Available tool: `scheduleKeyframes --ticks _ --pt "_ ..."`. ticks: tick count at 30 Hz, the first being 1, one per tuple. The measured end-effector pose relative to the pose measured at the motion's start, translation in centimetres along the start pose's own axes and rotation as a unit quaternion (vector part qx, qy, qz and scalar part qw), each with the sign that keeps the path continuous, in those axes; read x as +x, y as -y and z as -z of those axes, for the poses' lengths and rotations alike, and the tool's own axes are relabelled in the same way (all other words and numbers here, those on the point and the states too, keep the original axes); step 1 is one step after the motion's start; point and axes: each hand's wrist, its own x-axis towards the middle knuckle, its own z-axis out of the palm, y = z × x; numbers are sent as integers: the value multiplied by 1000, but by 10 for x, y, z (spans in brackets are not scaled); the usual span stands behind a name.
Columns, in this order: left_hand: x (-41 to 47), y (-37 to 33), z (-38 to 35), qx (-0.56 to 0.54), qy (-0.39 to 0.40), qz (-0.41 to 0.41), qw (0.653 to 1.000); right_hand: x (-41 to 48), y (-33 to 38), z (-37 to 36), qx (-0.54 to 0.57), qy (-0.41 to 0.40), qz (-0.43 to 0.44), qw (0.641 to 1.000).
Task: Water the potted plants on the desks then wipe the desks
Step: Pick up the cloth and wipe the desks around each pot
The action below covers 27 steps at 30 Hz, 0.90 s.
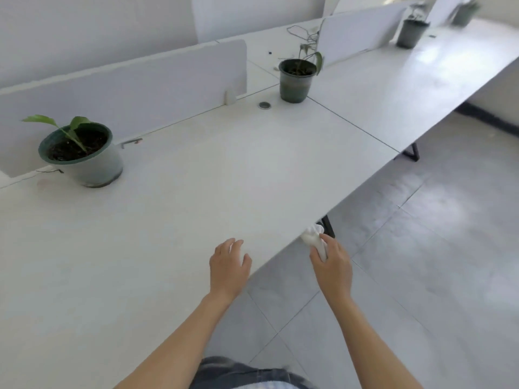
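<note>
Your left hand (229, 266) is palm down over the bench (196, 206) near its front edge, fingers loosely curled and holding nothing. Your right hand (332, 265), just past that edge over the floor (421, 248), grips a bunched white cloth (314, 238). One potted plant (80, 153) stands well ahead and left of your left hand, and a second pot (297, 80) stands farther ahead.

We noted a floor (421, 248) of large grey tiles carrying a soft bright patch of light. White partition panels (126, 88) stood along the back of the long white desks (196, 192), a pale wall (84, 29) behind them. A black desk leg (412, 152) showed beneath the edge.
</note>
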Motion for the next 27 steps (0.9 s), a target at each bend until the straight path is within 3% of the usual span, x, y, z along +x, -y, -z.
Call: scheduleKeyframes --ticks 4,9,13,21,27 --pt "-34 -51 -36 -119 45 -41 991 -8 -48 40 31 -45 -27 998" --pt "-35 -74 -68 -137 104 -29 985 7 -97 64 32 -64 -64 995" --pt "12 -103 -93 -148 74 -9 986 51 -119 71 29 -66 -81 994" --pt "148 -226 -132 -191 69 -63 977 179 -154 103 -20 -93 -94 991" --pt "200 -269 -162 -149 122 -68 979 261 -170 104 -10 -64 -119 991"
